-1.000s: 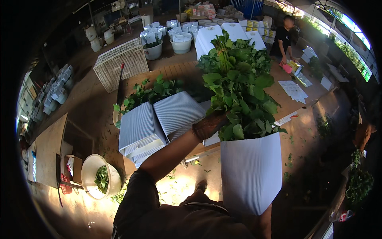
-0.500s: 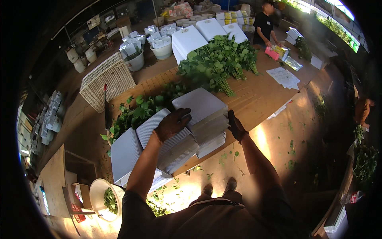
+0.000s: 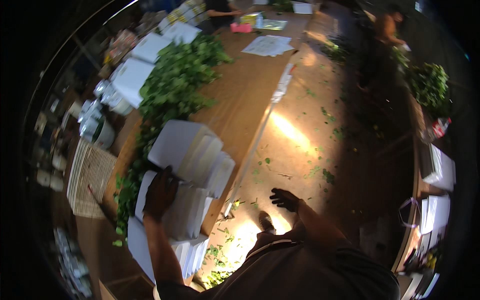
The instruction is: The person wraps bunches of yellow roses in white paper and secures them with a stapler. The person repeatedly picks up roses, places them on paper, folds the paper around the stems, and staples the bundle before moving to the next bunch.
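Piles of white paper sheets stand in a row along the near edge of the wooden table [image 3: 245, 95]. My left hand [image 3: 161, 194], in a dark glove, lies on the middle pile [image 3: 187, 212], its fingers stretched toward the neighbouring far pile [image 3: 177, 142]. A third pile [image 3: 137, 240] is partly behind my left forearm. My right hand [image 3: 286, 200], also dark-gloved, hangs in the air over the floor, away from the table. Its fingers are apart and nothing is in them. Leafy green stems [image 3: 175, 75] lie behind the piles.
Loose printed sheets [image 3: 267, 45] and a pink box [image 3: 241, 27] lie farther along the table, near a person in dark clothing [image 3: 218, 12]. Another person [image 3: 387, 30] is at the far right. A slatted crate [image 3: 90, 177] stands left. Papers [image 3: 435, 212] sit on the right-hand bench.
My view has swung to the right. My right hand has come away from the side of the far pile and is now out over the floor. The left hand stays on the piles.
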A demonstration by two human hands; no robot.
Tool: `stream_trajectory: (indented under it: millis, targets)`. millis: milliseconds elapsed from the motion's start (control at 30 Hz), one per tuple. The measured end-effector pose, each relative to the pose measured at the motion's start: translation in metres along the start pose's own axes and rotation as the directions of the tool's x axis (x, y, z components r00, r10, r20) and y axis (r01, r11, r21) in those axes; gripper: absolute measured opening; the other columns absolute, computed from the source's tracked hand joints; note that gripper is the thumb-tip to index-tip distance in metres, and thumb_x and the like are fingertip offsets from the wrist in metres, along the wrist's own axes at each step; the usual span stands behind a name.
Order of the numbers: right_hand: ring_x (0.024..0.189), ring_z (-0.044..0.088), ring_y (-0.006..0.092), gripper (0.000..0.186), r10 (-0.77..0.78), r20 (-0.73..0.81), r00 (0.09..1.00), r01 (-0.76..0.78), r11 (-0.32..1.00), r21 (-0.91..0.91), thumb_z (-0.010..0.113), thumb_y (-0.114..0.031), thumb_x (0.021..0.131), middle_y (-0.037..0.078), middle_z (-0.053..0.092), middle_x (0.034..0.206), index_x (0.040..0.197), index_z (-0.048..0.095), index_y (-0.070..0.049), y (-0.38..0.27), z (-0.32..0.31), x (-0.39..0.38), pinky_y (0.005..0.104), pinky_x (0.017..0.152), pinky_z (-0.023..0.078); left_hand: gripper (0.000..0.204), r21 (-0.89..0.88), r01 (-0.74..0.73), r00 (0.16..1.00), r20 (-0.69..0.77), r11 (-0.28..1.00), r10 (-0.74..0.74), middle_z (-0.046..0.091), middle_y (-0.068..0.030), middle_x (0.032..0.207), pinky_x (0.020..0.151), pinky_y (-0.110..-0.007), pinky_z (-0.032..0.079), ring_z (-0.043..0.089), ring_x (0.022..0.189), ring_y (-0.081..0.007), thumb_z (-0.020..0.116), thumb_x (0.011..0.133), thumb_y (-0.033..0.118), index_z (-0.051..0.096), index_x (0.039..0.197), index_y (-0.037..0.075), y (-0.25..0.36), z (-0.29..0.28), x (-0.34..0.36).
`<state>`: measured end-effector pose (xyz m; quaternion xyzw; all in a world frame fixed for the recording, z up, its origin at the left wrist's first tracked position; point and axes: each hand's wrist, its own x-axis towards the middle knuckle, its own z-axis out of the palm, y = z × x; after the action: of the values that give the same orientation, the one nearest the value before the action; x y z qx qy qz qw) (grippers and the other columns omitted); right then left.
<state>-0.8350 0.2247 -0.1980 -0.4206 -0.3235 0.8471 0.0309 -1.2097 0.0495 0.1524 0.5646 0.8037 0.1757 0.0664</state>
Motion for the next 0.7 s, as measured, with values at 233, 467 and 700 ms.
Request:
stream_trajectory:
  millis: [233, 467, 700]
  targets:
    - [0.095, 0.065, 0.0179, 0.057, -0.207, -0.540, 0.816, 0.296, 0.952, 0.082, 0.058, -0.047, 0.096, 0.009, 0.070, 0.113, 0.134, 0.055, -0.005, 0.094, -0.123, -0.204, 0.0315, 0.080, 0.052, 0.048, -0.666, -0.108, 0.992, -0.026, 0.738, 0.122, 0.053, -0.0204, 0.140, 0.111, -0.041, 0.038, 0.050, 0.130, -0.0335, 0.049, 0.101, 0.023, 0.048, 0.140, -0.005, 0.112, 0.068, -0.046]
    - [0.100, 0.067, 0.0219, 0.049, -0.501, -0.830, 0.246, 0.494, 0.801, -0.338, 0.060, -0.034, 0.098, 0.017, 0.069, 0.112, 0.134, 0.054, -0.002, 0.159, -0.216, -0.407, 0.0361, 0.089, 0.052, 0.057, -0.754, -0.372, 0.350, 0.426, 0.541, 0.834, 0.053, -0.0218, 0.138, 0.105, -0.037, 0.042, 0.053, 0.128, -0.0317, 0.066, 0.089, 0.009, 0.046, 0.141, -0.001, 0.475, 0.235, -0.079]
    - [0.106, 0.065, 0.0359, 0.048, -0.332, -0.733, -0.594, 0.126, 0.861, -0.492, 0.070, -0.021, 0.089, 0.018, 0.066, 0.113, 0.133, 0.056, -0.008, 0.229, -0.228, -0.675, 0.0408, 0.091, 0.051, 0.070, -0.747, -0.558, -0.013, 0.444, 0.362, 0.896, 0.052, -0.0226, 0.138, 0.107, -0.043, 0.040, 0.050, 0.127, -0.0395, 0.073, 0.085, 0.023, 0.042, 0.144, 0.001, 0.642, 0.320, -0.135]
